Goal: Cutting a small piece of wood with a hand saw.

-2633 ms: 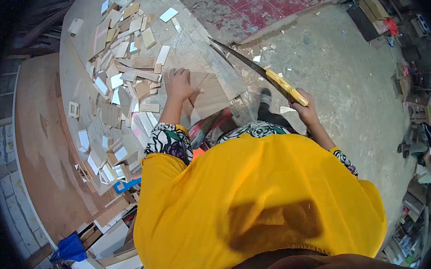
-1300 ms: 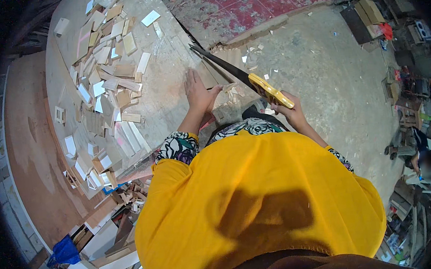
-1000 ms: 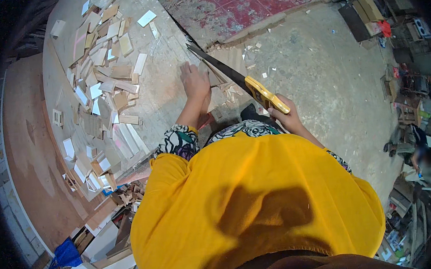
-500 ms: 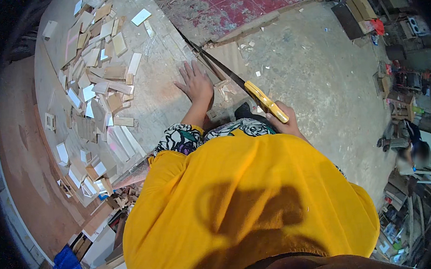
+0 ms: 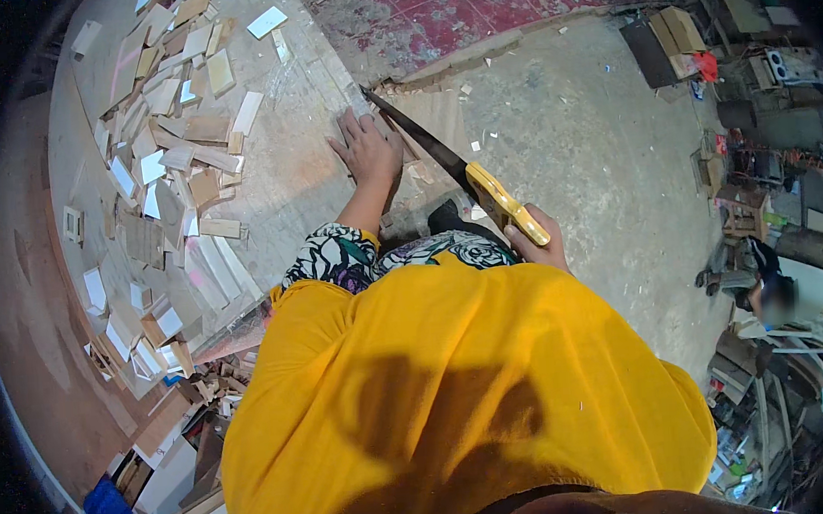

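Our right fingers (image 5: 524, 248) grip the saw (image 5: 494, 191), its blade (image 5: 439, 150) slanting far left, just right of our spread left fingers (image 5: 352, 129).

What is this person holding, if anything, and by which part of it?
A saw, by its yellow handle, in the right grip. The left grip rests on the table, with nothing visibly held.

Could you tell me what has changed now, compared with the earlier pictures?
The left hand has moved right, away from the pile of offcuts, toward the edge of the table; the yellow-handled saw has come closer to it. The brown board first seen beside that hand no longer lies flat there; where it went is unclear. The right hand still holds the saw; the pile looks unchanged.
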